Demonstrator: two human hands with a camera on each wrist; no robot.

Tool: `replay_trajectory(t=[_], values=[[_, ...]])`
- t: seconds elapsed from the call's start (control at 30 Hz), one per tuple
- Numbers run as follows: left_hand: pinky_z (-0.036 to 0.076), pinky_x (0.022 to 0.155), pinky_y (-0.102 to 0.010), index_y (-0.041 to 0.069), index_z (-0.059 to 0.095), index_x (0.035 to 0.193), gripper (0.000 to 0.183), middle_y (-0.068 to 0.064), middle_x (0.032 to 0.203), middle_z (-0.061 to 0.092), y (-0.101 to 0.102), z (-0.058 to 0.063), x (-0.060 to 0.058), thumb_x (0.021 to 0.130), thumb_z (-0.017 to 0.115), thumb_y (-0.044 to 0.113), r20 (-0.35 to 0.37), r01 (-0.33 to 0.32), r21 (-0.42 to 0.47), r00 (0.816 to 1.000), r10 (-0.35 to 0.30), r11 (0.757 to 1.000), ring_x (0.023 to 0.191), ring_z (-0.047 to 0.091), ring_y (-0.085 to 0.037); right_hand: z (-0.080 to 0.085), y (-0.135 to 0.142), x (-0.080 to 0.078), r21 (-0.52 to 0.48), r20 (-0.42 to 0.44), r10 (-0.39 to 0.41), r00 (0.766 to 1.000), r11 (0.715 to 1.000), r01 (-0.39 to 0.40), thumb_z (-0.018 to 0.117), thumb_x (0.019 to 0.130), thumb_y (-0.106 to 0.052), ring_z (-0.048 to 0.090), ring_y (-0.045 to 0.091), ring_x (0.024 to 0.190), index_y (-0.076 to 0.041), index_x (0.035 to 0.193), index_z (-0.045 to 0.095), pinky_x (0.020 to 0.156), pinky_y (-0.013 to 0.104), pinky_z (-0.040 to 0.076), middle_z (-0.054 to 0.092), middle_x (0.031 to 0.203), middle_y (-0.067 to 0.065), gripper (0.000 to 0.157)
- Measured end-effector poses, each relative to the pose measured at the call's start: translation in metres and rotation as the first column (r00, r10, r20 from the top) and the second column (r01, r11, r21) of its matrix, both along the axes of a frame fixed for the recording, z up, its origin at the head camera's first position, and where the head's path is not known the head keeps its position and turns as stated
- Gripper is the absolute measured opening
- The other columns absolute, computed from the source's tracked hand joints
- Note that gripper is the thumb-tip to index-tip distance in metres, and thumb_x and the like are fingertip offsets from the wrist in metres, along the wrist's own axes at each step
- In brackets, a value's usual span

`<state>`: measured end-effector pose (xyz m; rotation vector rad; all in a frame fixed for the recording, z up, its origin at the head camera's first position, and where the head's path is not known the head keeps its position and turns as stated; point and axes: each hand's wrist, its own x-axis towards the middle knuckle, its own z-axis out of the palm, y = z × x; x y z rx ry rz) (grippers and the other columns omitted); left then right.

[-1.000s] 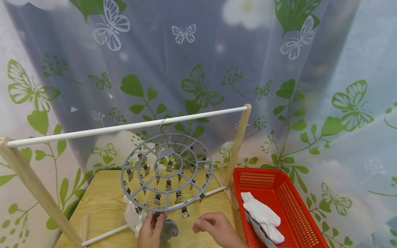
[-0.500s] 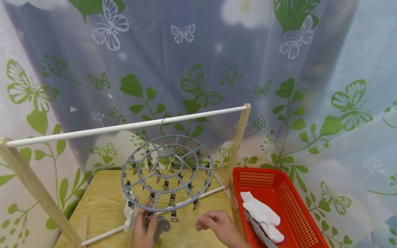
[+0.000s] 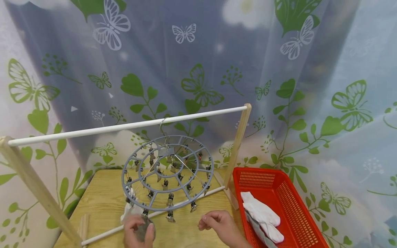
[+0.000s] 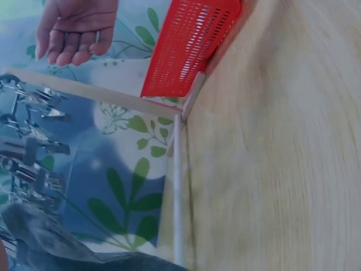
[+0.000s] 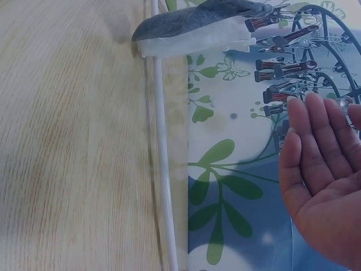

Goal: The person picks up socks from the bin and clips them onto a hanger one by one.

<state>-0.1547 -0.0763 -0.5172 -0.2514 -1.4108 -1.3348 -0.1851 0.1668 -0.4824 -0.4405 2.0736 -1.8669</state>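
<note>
A round grey clip hanger [image 3: 123,174] hangs by its hook from a white rail, with metal clips [image 5: 285,69] dangling below its rings. At its front left, a grey sock [image 5: 197,21] hangs from a clip, and a white cloth item [image 3: 128,210] hangs beside it. My left hand [image 3: 136,234], blurred in the head view, is around the grey sock with thumb and fingers apart; the right wrist view shows no fingers pinching the sock. My right hand [image 3: 221,225] hovers right of the hanger, fingers loosely bent and holding nothing; its palm shows in the right wrist view.
A red plastic basket [image 3: 299,206] stands on the right, holding a white garment [image 3: 263,215] and a grey piece [image 3: 257,229]. The wooden stand has a white top rail [image 3: 124,128], side posts [image 3: 238,144] and a low white bar [image 3: 103,235] across the wooden table [image 3: 102,193].
The hanger has turned, carrying the grey sock leftward. My left hand has moved left with it, and its fingers have come apart from the clip. My right hand has shifted slightly right.
</note>
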Motion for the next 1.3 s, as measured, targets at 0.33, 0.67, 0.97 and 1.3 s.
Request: replay_trajectory(t=[0.33,0.67,0.97,1.3], values=[[0.048,0.063,-0.019,0.005,0.064,0.102,0.03,0.002,0.09,0.062,0.008,0.014,0.015,0.076,0.079,0.003,0.54,0.13,-0.255,0.841,0.029,0.958,0.076,0.055,-0.005,0.002,0.001,0.001,-0.025,-0.019,-0.002,1.0,1.0,0.001,0.056,0.1,-0.016,0.07,0.011,0.08,0.016,0.098,0.066,0.077,0.03,0.057,0.072,0.089,0.014,0.033],[0.056,0.082,-0.029,0.006,0.058,0.131,0.044,-0.007,0.112,0.069,0.013,0.015,0.0,0.092,0.069,0.024,0.757,0.358,-0.156,0.642,-0.122,0.921,0.099,0.066,-0.021,-0.001,0.002,0.001,-0.064,-0.057,0.014,0.998,0.998,-0.017,0.052,0.101,-0.011,0.069,0.008,0.076,0.021,0.098,0.063,0.073,0.027,0.058,0.069,0.09,0.024,0.033],[0.056,0.078,-0.029,0.004,0.058,0.134,0.046,-0.008,0.101,0.07,0.008,0.011,-0.008,0.092,0.069,0.021,0.748,0.469,-0.154,0.63,-0.208,0.869,0.092,0.065,-0.014,0.001,0.006,-0.001,-0.04,-0.02,-0.012,1.0,0.999,0.012,0.052,0.102,-0.013,0.069,0.01,0.077,0.017,0.099,0.064,0.073,0.027,0.057,0.07,0.09,0.015,0.033],[0.057,0.08,-0.032,0.004,0.068,0.116,0.032,-0.005,0.104,0.066,0.006,0.014,-0.008,0.09,0.071,0.023,0.776,0.533,-0.162,0.589,-0.227,0.83,0.092,0.063,-0.019,0.005,0.013,-0.004,-0.032,0.004,-0.058,0.998,0.998,0.058,0.052,0.101,-0.011,0.069,0.012,0.076,0.011,0.098,0.067,0.074,0.029,0.058,0.07,0.088,0.01,0.027]])
